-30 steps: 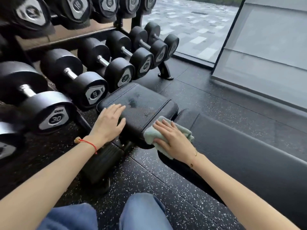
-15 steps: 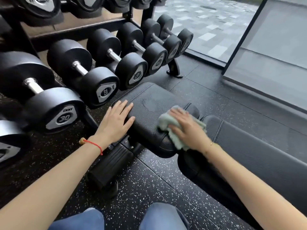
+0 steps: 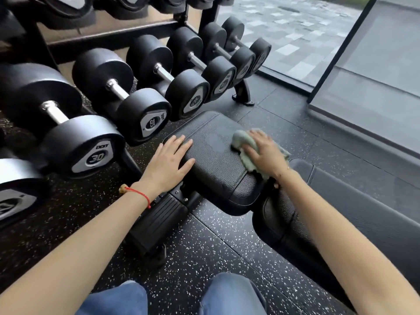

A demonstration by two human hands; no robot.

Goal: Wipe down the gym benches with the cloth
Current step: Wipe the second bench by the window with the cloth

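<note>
On the far left a rack (image 3: 109, 39) holds a row of black dumbbells (image 3: 95, 135), their end caps marked 30, 27.5 and smaller numbers farther along; the steel handles point back toward the rack frame. The rack's foot (image 3: 243, 96) stands on the speckled black floor (image 3: 204, 253) just beyond the seat pad.

Next comes the left hand (image 3: 168, 162), laid flat and spread wide on the near left corner of the seat pad (image 3: 216, 160), fingers fanned out, holding nothing. A red string bracelet (image 3: 138, 194) circles that wrist. Below the pad's left edge sits a ribbed black block of the frame (image 3: 159, 223), with bolts showing where it meets the pad.

The seat pad is black, pebbled leather with a stitched seam along its left side, and a dull damp-looking patch lies in its middle, between the two hands.

To the right, the cloth (image 3: 244, 144), pale green and crumpled, lies on the right part of the seat pad. The right hand (image 3: 266, 153) presses down on top of it, palm down, fingers spread over the fabric; cloth edges stick out ahead of the fingers and behind the wrist.

Right of that the long back pad (image 3: 363, 214) of the counter runs off toward the lower right, just beside the seat pad with a narrow gap between. Beyond it stands a glass wall (image 3: 375, 71). Two blue-jeaned knees (image 3: 231, 294) show at the bottom edge.
</note>
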